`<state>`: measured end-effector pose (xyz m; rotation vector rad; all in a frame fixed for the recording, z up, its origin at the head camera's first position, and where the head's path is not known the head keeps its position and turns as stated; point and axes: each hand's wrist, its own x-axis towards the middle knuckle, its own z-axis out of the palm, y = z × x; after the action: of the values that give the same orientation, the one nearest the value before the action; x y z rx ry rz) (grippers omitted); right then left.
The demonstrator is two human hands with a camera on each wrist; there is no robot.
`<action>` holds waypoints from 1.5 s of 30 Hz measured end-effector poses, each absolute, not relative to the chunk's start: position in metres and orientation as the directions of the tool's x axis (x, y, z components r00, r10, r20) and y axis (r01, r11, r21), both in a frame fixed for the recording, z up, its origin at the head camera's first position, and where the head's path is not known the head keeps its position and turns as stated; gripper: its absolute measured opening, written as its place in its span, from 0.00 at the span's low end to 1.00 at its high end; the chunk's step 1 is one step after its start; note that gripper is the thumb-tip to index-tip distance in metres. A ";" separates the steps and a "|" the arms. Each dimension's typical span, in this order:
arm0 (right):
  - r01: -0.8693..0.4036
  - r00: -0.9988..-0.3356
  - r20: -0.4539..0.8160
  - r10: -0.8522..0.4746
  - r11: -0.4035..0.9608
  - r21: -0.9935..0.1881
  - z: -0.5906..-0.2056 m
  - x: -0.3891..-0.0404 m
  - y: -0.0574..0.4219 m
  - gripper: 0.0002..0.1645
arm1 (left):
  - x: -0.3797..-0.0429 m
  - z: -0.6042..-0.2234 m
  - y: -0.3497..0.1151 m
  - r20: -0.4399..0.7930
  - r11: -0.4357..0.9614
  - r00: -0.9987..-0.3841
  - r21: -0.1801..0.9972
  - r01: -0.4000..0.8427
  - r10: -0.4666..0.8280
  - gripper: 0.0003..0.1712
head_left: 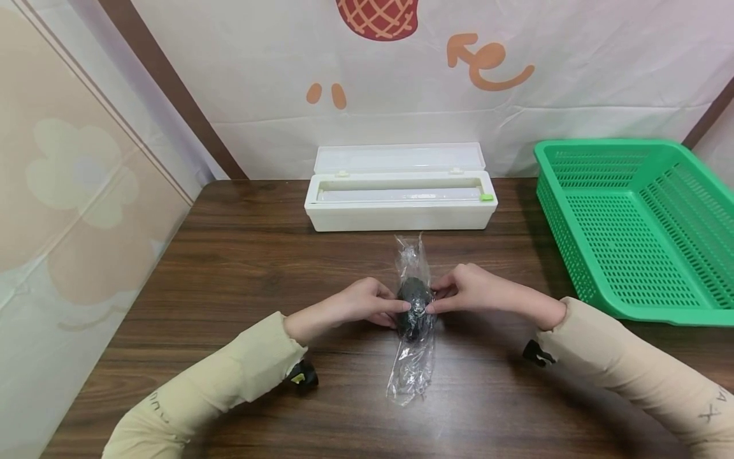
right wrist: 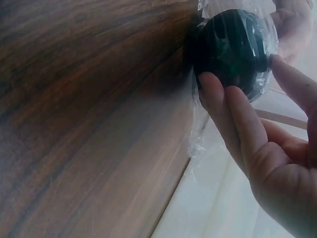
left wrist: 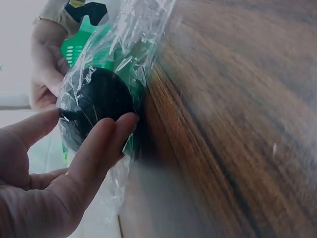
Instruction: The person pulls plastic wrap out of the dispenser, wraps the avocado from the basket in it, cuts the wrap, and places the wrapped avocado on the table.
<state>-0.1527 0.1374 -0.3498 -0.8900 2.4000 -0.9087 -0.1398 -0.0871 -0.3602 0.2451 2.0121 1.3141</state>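
A dark green, nearly black avocado (head_left: 415, 292) lies lengthwise on the table, wrapped in clear cling film (head_left: 410, 377). Loose film tails stretch out beyond both its ends. From the left, my left hand (head_left: 369, 301) holds it, thumb on top and fingers along the side. My right hand (head_left: 474, 290) grips the opposite side, its thumb tip near the left one on the upper face. In the left wrist view the film clings to the rounded avocado (left wrist: 99, 101). The right wrist view shows two fingers against the lower side of the avocado (right wrist: 232, 52).
Behind the hands stands a white cling film dispenser (head_left: 401, 218), lid raised, a roll inside and a green slider at its right end. A green perforated basket (head_left: 579, 255) sits at the right. The wooden table (head_left: 241, 255) meets a printed cloth backdrop (head_left: 258, 76).
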 end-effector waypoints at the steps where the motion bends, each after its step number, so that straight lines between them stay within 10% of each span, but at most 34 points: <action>1: -0.410 -0.709 -0.160 -0.687 0.585 -0.699 -0.350 -0.153 0.138 0.28 | -0.140 -0.360 -0.087 -0.457 0.466 -0.729 0.859 -0.213 0.510 0.18; 45: -0.227 -0.844 -0.230 -0.484 0.713 -0.664 -0.348 -0.165 0.137 0.20 | -0.191 -0.368 -0.072 -0.517 0.449 -0.776 0.826 -0.341 0.361 0.29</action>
<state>-0.1647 0.1367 -0.3480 -0.5500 2.5299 -0.9067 -0.1911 -0.0717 -0.3677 0.0166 2.0420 1.3702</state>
